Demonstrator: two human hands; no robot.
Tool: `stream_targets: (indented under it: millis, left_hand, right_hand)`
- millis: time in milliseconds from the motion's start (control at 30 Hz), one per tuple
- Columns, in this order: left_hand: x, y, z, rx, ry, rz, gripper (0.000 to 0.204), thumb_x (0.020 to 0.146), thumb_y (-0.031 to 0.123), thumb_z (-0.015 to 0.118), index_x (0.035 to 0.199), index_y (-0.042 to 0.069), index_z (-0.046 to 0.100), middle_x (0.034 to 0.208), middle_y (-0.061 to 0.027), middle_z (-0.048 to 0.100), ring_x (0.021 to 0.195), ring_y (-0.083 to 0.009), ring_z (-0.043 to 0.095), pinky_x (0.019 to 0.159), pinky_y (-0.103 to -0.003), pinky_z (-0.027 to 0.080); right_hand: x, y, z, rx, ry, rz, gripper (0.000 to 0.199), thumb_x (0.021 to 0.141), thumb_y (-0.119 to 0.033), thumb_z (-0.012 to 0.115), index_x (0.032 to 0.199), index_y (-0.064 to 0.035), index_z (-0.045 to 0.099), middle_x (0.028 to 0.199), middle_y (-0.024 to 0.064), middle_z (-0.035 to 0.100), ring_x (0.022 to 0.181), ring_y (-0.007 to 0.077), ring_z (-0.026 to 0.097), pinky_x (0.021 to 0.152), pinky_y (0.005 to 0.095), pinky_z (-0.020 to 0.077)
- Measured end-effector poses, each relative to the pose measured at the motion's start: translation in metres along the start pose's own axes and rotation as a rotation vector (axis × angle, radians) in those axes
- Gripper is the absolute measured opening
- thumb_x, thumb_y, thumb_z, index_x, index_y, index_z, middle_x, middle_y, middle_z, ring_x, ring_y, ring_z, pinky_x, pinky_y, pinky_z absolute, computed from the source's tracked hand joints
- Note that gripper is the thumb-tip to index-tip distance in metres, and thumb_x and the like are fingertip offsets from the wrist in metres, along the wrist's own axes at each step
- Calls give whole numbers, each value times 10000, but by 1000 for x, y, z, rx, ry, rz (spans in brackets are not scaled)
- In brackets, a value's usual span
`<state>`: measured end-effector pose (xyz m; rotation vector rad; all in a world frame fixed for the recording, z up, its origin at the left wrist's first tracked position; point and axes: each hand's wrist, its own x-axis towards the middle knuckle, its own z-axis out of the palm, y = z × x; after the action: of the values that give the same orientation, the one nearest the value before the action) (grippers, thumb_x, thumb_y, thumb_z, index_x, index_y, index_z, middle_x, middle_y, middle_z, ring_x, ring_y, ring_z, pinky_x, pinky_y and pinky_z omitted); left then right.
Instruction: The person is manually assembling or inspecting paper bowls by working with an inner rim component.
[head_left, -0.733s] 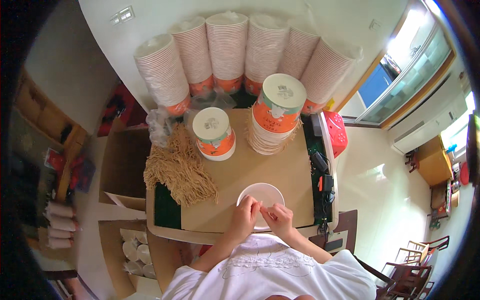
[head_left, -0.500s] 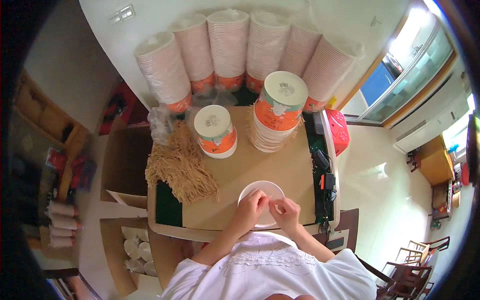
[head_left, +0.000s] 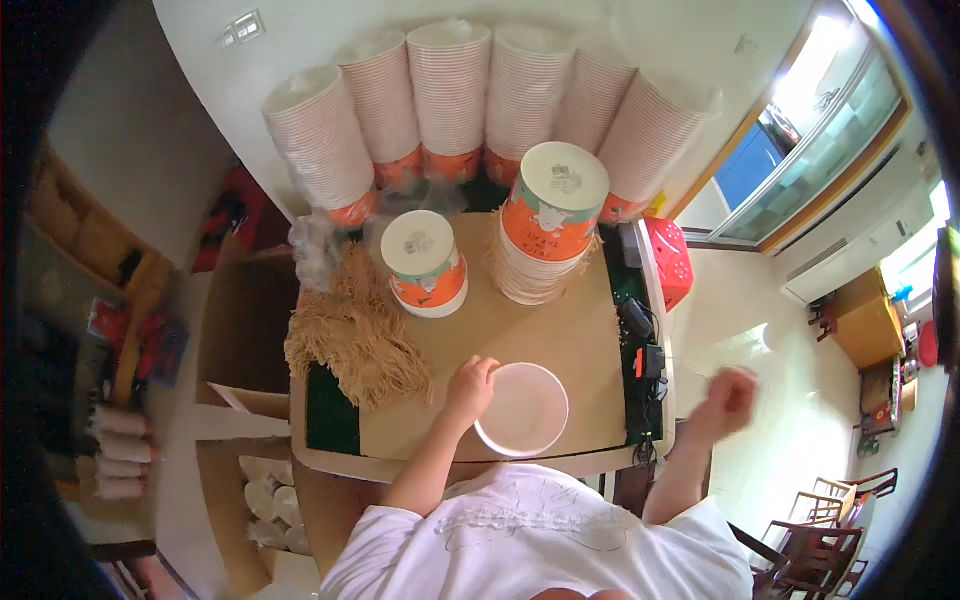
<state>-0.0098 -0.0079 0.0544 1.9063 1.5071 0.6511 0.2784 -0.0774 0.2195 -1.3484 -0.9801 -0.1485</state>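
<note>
A white paper tub (head_left: 522,412) stands mouth up near the front edge of the table, with its pale inside showing. My left hand (head_left: 472,391) is closed at its upper left rim, fingers curled over the edge. Out past the table's right edge, over the floor, my right hand (head_left: 730,403) is raised and smeared by motion; whether anything is in it cannot be seen. A heap of tan crinkled strands (head_left: 355,335) lies left of the tub. Beyond are an upside-down orange and green printed tub (head_left: 424,272) and a taller upside-down stack of tubs (head_left: 550,225), with tan strands around the stack's lower part.
Tall plastic-wrapped stacks of tubs (head_left: 447,100) line the wall. Black cables and adapters (head_left: 645,350) run along the table's right side, near a red perforated box (head_left: 670,262). Cardboard boxes (head_left: 222,500) stand at the left, one holding white round pieces. Wooden chairs (head_left: 820,545) are at the lower right.
My hands, together above the tub before, have come apart. The right one has swung far out to the right; the left has moved to the tub's left rim. The view has shifted slightly.
</note>
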Motion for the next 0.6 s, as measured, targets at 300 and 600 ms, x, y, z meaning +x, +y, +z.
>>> stream_targets:
  millis: [300,600]
  left_hand:
    - [-34,2,7,-171,53,-87,297,705,5,548,998,58,553,886,-152,539,806,-311,561,702,-387,470]
    - [-35,-16,13,-253,77,-118,405,703,7,570,1100,78,524,927,-132,534,735,-233,585,660,-326,489]
  right_hand:
    - [-173,38,96,279,-810,578,70,763,-1,609,806,33,565,877,65,504,764,134,557,636,244,526]
    - [-208,63,121,336,-874,1002,153,786,-86,622,892,17,587,786,40,606,765,106,580,697,228,478]
